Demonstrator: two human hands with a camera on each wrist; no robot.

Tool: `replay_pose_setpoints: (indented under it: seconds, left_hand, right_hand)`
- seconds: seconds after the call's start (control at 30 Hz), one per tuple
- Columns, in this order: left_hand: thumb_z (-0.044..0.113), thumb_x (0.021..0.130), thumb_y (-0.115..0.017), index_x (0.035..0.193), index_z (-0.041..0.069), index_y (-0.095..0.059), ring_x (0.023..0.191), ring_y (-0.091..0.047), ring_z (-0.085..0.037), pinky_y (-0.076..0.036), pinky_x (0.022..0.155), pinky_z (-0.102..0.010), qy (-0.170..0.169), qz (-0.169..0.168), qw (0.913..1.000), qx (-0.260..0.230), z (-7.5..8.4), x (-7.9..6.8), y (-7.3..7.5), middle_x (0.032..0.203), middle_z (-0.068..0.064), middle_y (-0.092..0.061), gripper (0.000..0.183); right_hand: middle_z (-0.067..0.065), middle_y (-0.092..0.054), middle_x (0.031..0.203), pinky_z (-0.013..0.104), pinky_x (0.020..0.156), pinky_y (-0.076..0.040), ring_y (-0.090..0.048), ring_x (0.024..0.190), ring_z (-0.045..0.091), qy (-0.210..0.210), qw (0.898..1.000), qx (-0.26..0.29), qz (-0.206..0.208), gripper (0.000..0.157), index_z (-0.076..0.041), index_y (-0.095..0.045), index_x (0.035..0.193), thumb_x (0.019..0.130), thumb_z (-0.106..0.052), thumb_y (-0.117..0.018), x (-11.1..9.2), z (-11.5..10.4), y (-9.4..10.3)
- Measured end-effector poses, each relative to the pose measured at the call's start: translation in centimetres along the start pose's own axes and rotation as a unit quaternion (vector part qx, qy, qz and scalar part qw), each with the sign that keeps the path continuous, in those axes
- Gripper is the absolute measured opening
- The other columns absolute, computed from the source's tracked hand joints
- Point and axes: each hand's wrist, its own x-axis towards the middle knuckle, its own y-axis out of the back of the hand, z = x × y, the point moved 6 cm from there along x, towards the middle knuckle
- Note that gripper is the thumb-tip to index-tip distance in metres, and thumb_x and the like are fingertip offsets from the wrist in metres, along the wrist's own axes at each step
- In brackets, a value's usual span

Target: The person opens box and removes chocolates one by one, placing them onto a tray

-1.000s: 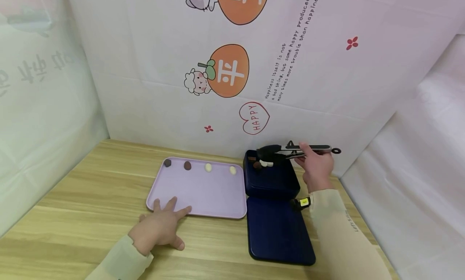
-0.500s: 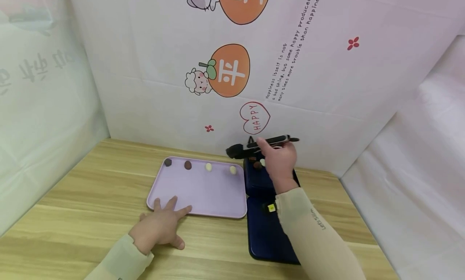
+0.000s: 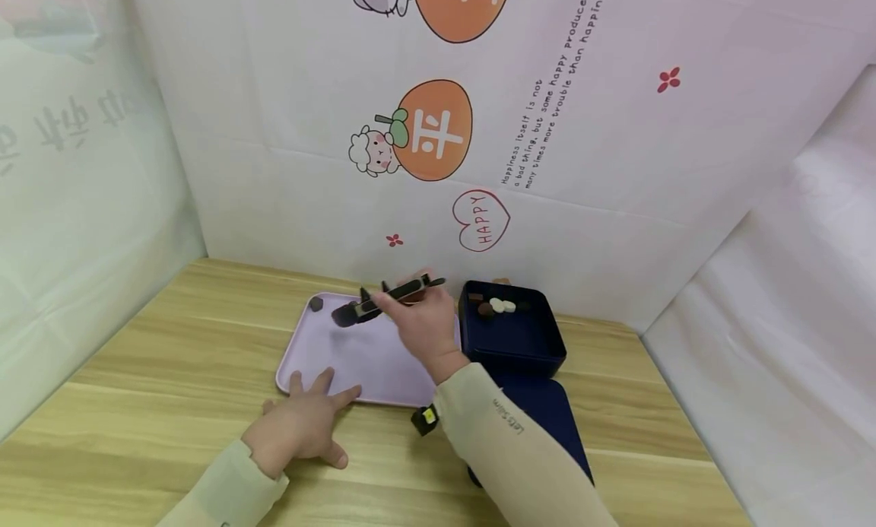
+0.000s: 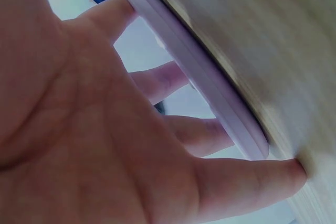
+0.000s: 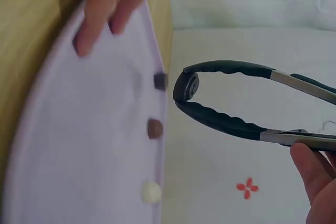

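My right hand (image 3: 430, 331) grips black-and-silver tongs (image 3: 393, 293) above the lilac tray (image 3: 383, 371). Between the tong tips is a dark, round, chocolate-like piece with a swirled face (image 5: 187, 86), seen in the right wrist view. Along the tray's far side lie a dark angular piece (image 5: 160, 81), a brown piece (image 5: 155, 128) and a white piece (image 5: 151, 192); in the head view the tongs and hand hide most of this row. My left hand (image 3: 294, 428) has its fingers spread over the tray's near left edge, one fingertip touching the wooden table (image 4: 294, 77).
Right of the tray stands a dark blue box (image 3: 513, 348) with brown pieces (image 3: 485, 309) and white pieces (image 3: 503, 306) near its far left corner. Its flat blue lid (image 3: 550, 413) lies in front, partly under the right forearm. A printed white cloth (image 3: 582, 253) rises behind.
My right hand has carried the tongs left, from over the blue box to above the tray's far left part. The left hand has stayed in place.
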Motion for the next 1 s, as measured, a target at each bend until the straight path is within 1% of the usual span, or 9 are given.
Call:
replay_pose_setpoints:
  seconds: [0.17,0.3,0.4,0.47,0.6,0.7,0.8,0.87,1.0]
  left_hand:
    - [0.046,0.060,-0.092,0.149,0.028,-0.049,0.134,-0.009,-0.068,-0.018,0.083,-0.090,0.000,0.000,1.0000,0.000,0.0,0.0,0.0,0.159,-0.023,-0.023,0.101]
    - [0.046,0.061,-0.092,0.149,0.028,-0.049,0.134,-0.009,-0.068,-0.018,0.083,-0.090,0.002,-0.005,1.0000,-0.002,0.0,0.0,0.1,0.160,-0.023,-0.022,0.100]
    - [0.046,0.061,-0.091,0.150,0.028,-0.049,0.134,-0.008,-0.068,-0.019,0.083,-0.090,0.003,-0.008,1.0000,-0.002,0.0,0.0,0.1,0.160,-0.022,-0.022,0.100]
    - [0.046,0.062,-0.091,0.150,0.028,-0.048,0.134,-0.009,-0.068,-0.019,0.083,-0.090,0.001,-0.009,1.0000,-0.001,0.1,-0.1,0.1,0.160,-0.022,-0.022,0.100]
    - [0.046,0.062,-0.092,0.150,0.028,-0.049,0.134,-0.010,-0.068,-0.020,0.082,-0.090,-0.001,-0.005,1.0000,0.000,0.1,-0.1,0.2,0.159,-0.022,-0.023,0.100]
    - [0.046,0.061,-0.092,0.149,0.028,-0.049,0.134,-0.010,-0.068,-0.021,0.082,-0.090,-0.004,0.001,1.0000,0.002,0.1,-0.2,0.2,0.159,-0.022,-0.023,0.100]
    - [0.046,0.060,-0.092,0.149,0.028,-0.049,0.134,-0.010,-0.067,-0.021,0.082,-0.090,-0.005,0.005,1.0000,0.004,0.1,-0.2,0.2,0.159,-0.022,-0.023,0.101]
    - [0.046,0.059,-0.092,0.149,0.028,-0.049,0.134,-0.010,-0.068,-0.020,0.082,-0.090,-0.005,0.006,1.0000,0.004,0.1,-0.2,0.2,0.159,-0.022,-0.023,0.101]
    - [0.045,0.060,-0.092,0.149,0.028,-0.049,0.134,-0.010,-0.068,-0.019,0.082,-0.090,-0.004,0.003,1.0000,0.000,0.0,-0.1,0.1,0.160,-0.022,-0.022,0.101]
  right_hand:
    - [-0.005,-0.064,0.073,0.032,0.055,-0.050,-0.061,0.065,0.013,-0.009,1.000,0.009,-0.018,0.037,-0.016,-0.055,0.087,0.080,-0.037,-0.085,-0.6,0.4,-2.8]
    - [-0.004,-0.062,0.072,0.030,0.057,-0.050,-0.060,0.067,0.012,-0.011,1.000,0.012,-0.021,0.039,-0.015,-0.053,0.086,0.080,-0.035,-0.085,-0.6,0.5,-4.0]
    - [-0.003,-0.060,0.075,0.030,0.062,-0.053,-0.062,0.071,0.010,-0.018,0.999,0.012,-0.030,0.040,-0.014,-0.051,0.085,0.080,-0.033,-0.086,-0.5,0.6,-4.7]
    - [-0.004,-0.060,0.076,0.030,0.064,-0.053,-0.061,0.072,0.009,-0.019,0.999,0.001,-0.035,0.040,-0.015,-0.051,0.085,0.079,-0.034,-0.086,-0.5,0.6,-4.9]
    - [-0.004,-0.059,0.076,0.029,0.065,-0.051,-0.059,0.071,0.010,-0.003,0.999,-0.013,-0.036,0.042,-0.016,-0.051,0.083,0.078,-0.036,-0.087,-0.5,0.6,-5.3]
    - [-0.003,-0.060,0.078,0.028,0.067,-0.052,-0.060,0.073,0.012,0.007,1.000,-0.004,-0.030,0.044,-0.017,-0.051,0.084,0.075,-0.037,-0.089,-0.6,0.6,-5.5]
    - [-0.001,-0.060,0.082,0.027,0.071,-0.053,-0.063,0.077,0.013,0.008,1.000,0.009,-0.028,0.045,-0.016,-0.052,0.085,0.073,-0.038,-0.090,-0.6,0.8,-5.6]
    - [0.000,-0.061,0.084,0.027,0.072,-0.054,-0.063,0.078,0.013,0.009,1.000,0.008,-0.029,0.045,-0.016,-0.052,0.086,0.073,-0.038,-0.089,-0.5,0.8,-5.5]
    - [0.001,-0.062,0.082,0.027,0.069,-0.053,-0.061,0.075,0.009,-0.001,0.999,-0.009,-0.034,0.042,-0.016,-0.052,0.086,0.077,-0.035,-0.088,-0.6,0.8,-5.4]
